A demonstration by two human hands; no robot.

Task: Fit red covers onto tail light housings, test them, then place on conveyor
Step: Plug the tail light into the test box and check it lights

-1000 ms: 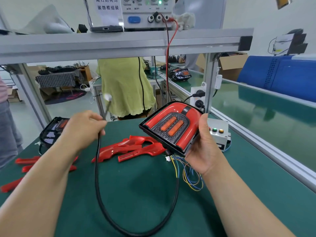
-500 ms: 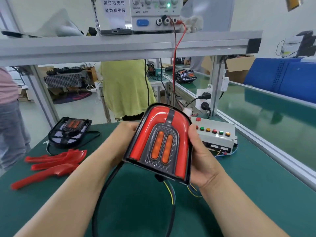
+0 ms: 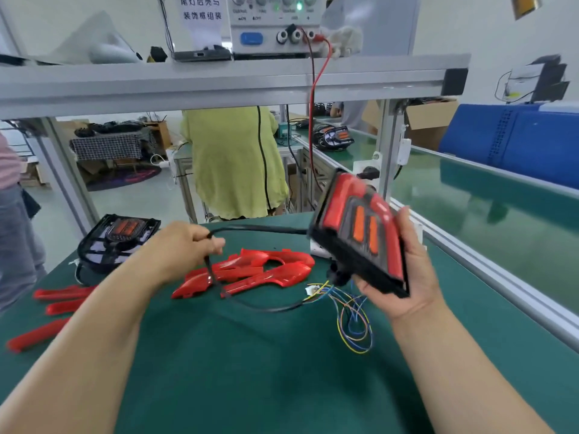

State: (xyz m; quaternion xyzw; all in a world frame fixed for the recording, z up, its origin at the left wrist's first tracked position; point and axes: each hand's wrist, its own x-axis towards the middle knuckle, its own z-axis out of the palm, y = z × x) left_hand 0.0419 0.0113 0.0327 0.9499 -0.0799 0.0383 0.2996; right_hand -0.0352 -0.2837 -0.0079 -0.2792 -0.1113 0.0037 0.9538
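Tail light (image 3: 360, 236) has swung right, gripped by the right hand (image 3: 410, 277); left hand (image 3: 183, 249) now pinches its cable (image 3: 260, 228).

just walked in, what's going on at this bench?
A person is assembling tail lights. The right hand holds a tail light with its red cover fitted, tilted above the green mat. The left hand grips its black cable. Loose red covers and another housing lie on the mat. It is not yet on the conveyor.
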